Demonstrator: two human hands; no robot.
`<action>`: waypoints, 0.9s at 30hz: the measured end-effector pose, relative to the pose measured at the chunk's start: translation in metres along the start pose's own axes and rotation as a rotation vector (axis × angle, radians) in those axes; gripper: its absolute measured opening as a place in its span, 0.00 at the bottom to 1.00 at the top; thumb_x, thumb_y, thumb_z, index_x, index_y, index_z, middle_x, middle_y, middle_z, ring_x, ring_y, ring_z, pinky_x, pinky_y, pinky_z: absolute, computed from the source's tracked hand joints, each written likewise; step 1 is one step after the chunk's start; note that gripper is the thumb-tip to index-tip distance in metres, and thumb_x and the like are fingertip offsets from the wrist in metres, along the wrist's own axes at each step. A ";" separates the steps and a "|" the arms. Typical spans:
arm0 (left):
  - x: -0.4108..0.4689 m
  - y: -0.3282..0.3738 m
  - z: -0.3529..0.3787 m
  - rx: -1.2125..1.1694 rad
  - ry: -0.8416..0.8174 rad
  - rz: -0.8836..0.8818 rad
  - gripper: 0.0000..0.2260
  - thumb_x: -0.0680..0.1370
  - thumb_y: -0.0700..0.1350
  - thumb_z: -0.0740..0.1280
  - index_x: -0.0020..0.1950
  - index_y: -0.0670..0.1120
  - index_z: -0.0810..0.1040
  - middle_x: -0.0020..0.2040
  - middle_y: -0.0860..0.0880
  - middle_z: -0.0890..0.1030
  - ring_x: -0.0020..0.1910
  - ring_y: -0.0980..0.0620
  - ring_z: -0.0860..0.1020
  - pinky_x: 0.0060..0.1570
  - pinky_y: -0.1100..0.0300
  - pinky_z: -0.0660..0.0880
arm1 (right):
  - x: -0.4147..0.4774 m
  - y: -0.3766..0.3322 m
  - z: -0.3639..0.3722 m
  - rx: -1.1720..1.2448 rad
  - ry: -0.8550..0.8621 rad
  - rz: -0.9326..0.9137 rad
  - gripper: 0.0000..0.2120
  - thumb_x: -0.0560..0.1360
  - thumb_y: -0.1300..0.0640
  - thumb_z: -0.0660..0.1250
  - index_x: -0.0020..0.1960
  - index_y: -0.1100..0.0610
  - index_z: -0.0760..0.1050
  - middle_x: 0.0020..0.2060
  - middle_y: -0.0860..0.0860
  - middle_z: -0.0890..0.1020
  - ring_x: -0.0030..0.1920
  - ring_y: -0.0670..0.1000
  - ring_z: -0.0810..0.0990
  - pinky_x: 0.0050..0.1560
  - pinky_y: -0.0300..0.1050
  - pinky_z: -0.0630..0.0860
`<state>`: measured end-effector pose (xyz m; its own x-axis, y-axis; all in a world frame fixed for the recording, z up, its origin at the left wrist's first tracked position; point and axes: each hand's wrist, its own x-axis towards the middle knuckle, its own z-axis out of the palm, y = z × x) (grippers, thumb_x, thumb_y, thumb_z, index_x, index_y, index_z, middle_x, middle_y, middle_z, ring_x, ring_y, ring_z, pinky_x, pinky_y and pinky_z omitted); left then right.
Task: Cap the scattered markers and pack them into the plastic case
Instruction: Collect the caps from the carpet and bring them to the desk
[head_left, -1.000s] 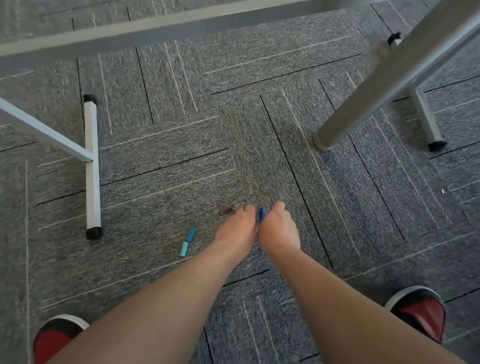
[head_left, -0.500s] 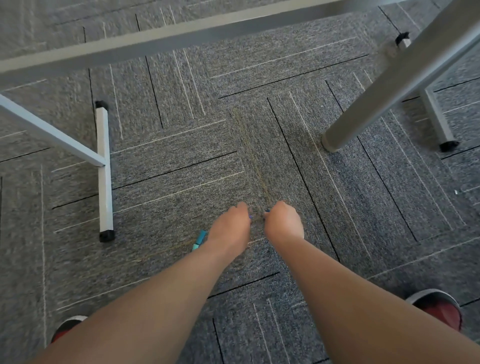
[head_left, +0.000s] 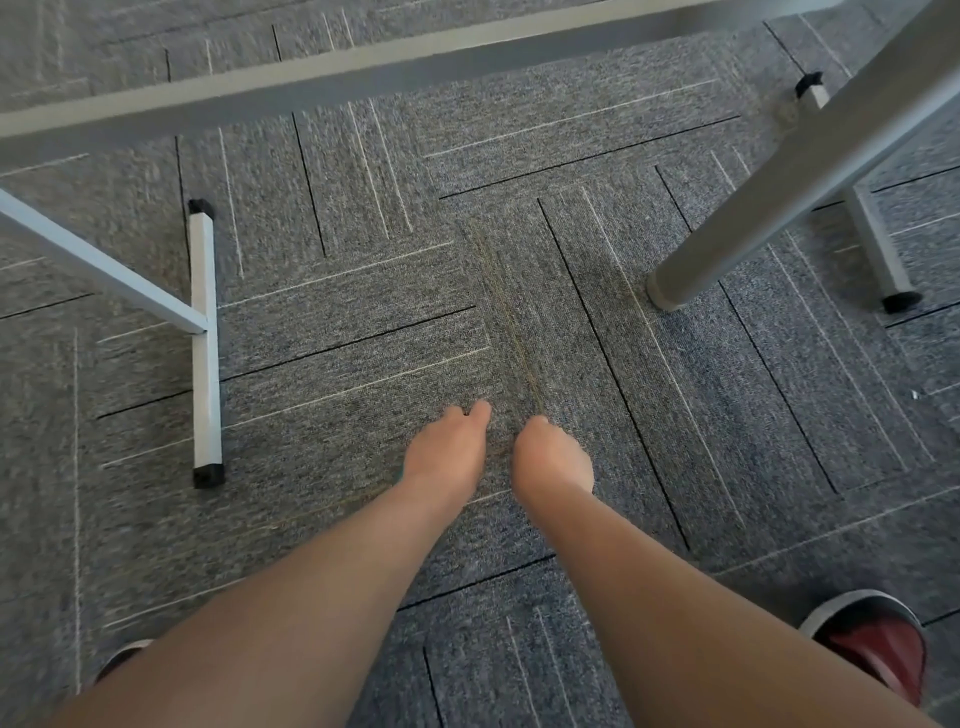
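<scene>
Carpet floor (head_left: 363, 322) fills the frame. Both arms reach down from the bottom edge to centre. Grey table leg (head_left: 779, 197) upper right, white T-foot (head_left: 207, 364) at left, red shoe (head_left: 878, 644) lower right. Left hand (head_left: 447, 452) and right hand (head_left: 550, 457) sit just beside each other, apart, low over the carpet. Fingers point away from the camera, so I can't tell if they're spread, pinched or holding anything. No marker or plastic case in view; possibly hidden under the hands. Risk: a blind grab nudges a marker so it rolls off toward the table leg.
</scene>
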<state>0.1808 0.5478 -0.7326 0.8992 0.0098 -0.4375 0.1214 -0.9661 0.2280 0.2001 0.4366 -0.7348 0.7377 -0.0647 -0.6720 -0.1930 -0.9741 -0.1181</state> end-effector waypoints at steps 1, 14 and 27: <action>-0.001 0.001 0.000 0.006 -0.006 0.003 0.19 0.75 0.29 0.62 0.61 0.47 0.66 0.42 0.48 0.66 0.33 0.52 0.70 0.27 0.58 0.62 | 0.000 0.000 0.001 -0.003 0.001 -0.011 0.19 0.81 0.64 0.59 0.71 0.62 0.65 0.57 0.56 0.82 0.55 0.57 0.81 0.47 0.49 0.75; -0.013 0.005 0.002 0.061 0.015 0.040 0.18 0.76 0.31 0.64 0.62 0.44 0.67 0.53 0.43 0.74 0.40 0.45 0.78 0.35 0.54 0.76 | -0.004 -0.007 -0.001 0.103 0.042 -0.073 0.19 0.79 0.69 0.57 0.70 0.65 0.64 0.54 0.58 0.82 0.49 0.56 0.83 0.47 0.49 0.82; -0.026 -0.023 -0.007 -0.348 0.061 -0.252 0.04 0.80 0.37 0.61 0.53 0.45 0.69 0.45 0.49 0.72 0.34 0.56 0.70 0.28 0.63 0.64 | -0.007 -0.030 0.000 0.124 0.033 -0.290 0.05 0.82 0.55 0.60 0.53 0.56 0.72 0.40 0.51 0.81 0.40 0.52 0.81 0.43 0.51 0.82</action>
<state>0.1574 0.5714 -0.7202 0.8451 0.2596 -0.4673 0.4656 -0.7869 0.4049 0.2004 0.4658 -0.7264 0.7938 0.2028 -0.5734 -0.0476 -0.9192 -0.3910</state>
